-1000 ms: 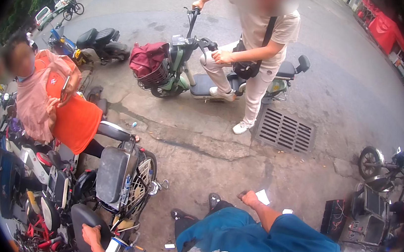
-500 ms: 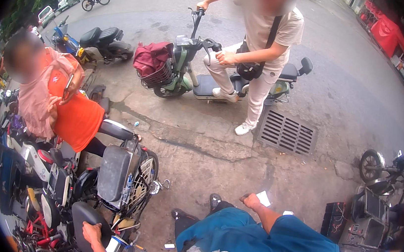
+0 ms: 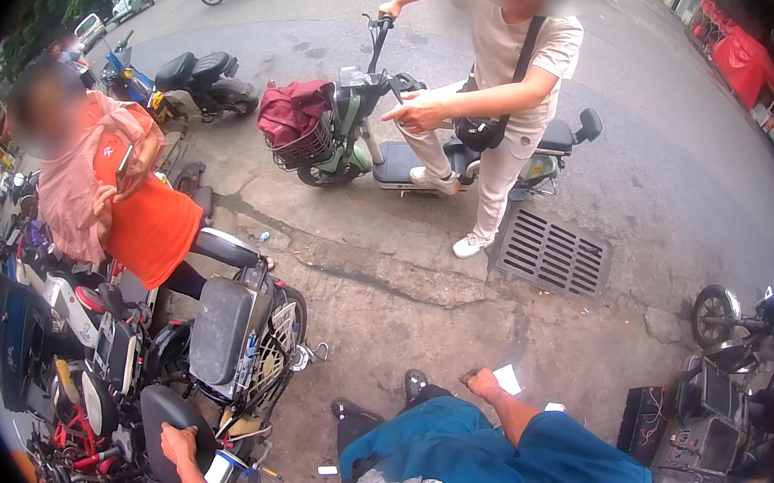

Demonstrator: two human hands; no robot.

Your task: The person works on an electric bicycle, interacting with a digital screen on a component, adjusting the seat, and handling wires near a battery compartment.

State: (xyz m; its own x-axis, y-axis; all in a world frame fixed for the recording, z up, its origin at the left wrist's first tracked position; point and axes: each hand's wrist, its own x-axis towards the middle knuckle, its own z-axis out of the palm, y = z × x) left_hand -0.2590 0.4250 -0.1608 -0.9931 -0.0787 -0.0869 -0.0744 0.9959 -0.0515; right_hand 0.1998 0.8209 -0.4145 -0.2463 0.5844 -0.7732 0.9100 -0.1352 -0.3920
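On the left, my left hand point(image 3: 180, 444) rests on a round black seat point(image 3: 159, 411) at the near end of the parked two-wheelers, its fingers partly spread on the surface. My right hand point(image 3: 483, 386) is held out past my knee with its fingers curled together; whether anything is between them is too small to make out. Just beside it in the picture, a white piece of paper point(image 3: 508, 379) lies on the ground. My blue clothing fills the lower middle, with dark shoes point(image 3: 355, 417) beyond it.
A person point(image 3: 510, 84) in light clothes straddles a green electric scooter point(image 3: 395, 168) ahead. Another in orange point(image 3: 152, 229) stands left, beside a grey-seated scooter point(image 3: 222, 332). A drain grate point(image 3: 553, 253) lies ahead right. A box-like unit with wires point(image 3: 642, 418) stands at right.
The scooter rider's hand has lifted from the knee and now reaches out with fingers extended. A distant cyclist has moved right. My hands have hardly moved.
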